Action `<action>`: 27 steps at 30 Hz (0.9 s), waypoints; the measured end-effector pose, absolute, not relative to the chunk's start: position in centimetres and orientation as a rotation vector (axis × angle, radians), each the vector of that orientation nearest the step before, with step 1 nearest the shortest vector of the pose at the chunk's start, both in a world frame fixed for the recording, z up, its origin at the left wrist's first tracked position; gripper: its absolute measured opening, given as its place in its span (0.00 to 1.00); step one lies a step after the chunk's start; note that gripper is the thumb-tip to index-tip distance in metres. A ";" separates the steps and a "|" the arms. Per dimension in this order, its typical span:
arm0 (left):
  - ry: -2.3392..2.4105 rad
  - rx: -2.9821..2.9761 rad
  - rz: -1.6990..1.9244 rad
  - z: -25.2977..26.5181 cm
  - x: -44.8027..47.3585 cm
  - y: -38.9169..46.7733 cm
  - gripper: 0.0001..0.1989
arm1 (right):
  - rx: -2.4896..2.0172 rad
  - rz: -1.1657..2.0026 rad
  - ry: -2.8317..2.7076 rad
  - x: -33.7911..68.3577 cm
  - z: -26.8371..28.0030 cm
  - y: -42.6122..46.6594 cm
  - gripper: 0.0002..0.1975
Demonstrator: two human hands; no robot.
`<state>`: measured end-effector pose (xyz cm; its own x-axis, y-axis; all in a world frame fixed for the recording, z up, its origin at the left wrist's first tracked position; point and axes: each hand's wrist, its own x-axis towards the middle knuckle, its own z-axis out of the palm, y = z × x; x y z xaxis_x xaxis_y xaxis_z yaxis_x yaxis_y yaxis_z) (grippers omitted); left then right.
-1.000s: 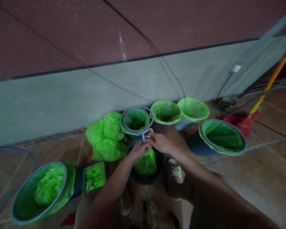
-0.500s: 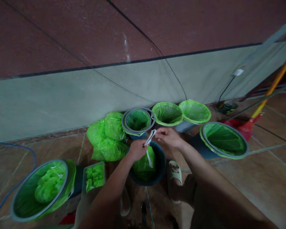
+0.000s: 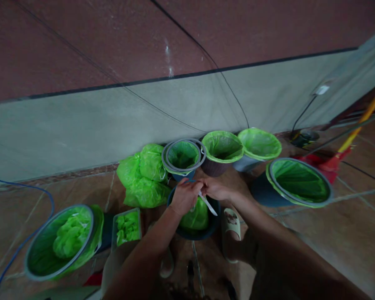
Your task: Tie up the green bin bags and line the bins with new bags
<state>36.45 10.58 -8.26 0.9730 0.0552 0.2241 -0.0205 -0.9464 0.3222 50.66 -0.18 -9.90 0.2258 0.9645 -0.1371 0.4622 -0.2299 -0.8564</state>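
Note:
My left hand [image 3: 187, 196] and my right hand [image 3: 217, 189] meet above a dark blue bin [image 3: 214, 221] between my feet. Both are closed on a white drawstring [image 3: 210, 206], whose loose end hangs to the lower right. The fingertips overlap, so the part of the string between them is hidden. Below the hands, a green plastic bag [image 3: 194, 218] bulges inside the bin, its top gathered toward the string.
Filled green bags [image 3: 145, 175] lean by the wall. Lined bins [image 3: 221, 146] stand beside them, another lined bin [image 3: 300, 183] tilts at right near a red dustpan [image 3: 329, 164]. At left are a lined bin [image 3: 31, 264] and a clear tub [image 3: 140, 227]. A blue hose [image 3: 51, 204] crosses the floor.
My hands have come together, with the right hand moving in and down toward the left. The stretched loop of string is now mostly covered by fingers. The view has shifted slightly.

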 end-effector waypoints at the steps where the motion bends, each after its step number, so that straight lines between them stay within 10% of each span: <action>1: 0.030 2.795 0.355 -8.3 36.4 10.5 0.12 | -1.770 0.967 -1.297 50.8 -9.8 -0.1 0.08; 27: 0.356 2.551 0.610 -10.0 36.7 11.3 0.12 | -1.471 1.022 -0.441 50.7 -8.0 0.4 0.07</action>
<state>36.70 11.34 -10.00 0.8660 0.3533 0.3539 0.1346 -0.8463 0.5155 50.68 0.37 -8.03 0.5376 0.7756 -0.3308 -0.2910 -0.1975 -0.9361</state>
